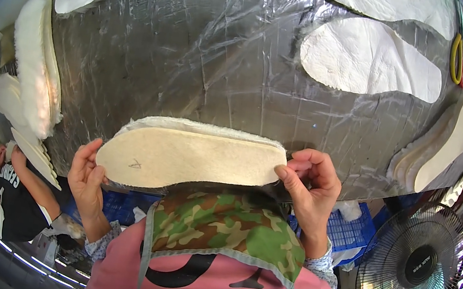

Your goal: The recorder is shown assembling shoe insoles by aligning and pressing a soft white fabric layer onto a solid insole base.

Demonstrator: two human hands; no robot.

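Observation:
A cream felt insole [193, 162] with a small pen mark near its wide end lies level before me at the table's near edge. Behind it shows the fluffy edge of a white fleece insole piece [204, 128], pressed against it or just under it. My left hand [89, 174] pinches the wide left end between thumb and fingers. At the narrow right end, my right hand [312, 183] is closed on the insole, thumb on top and fingers curled behind. The undersides of both layers are hidden.
White insole-shaped pieces [373, 58] lie at the far side. Scissors [461, 59] with yellow and red handles rest far right, above stacked insoles [447, 144]. More fleece insoles [37, 62] are stacked left. A black fan [410, 267] stands near right; a co-worker [21, 191] is at left.

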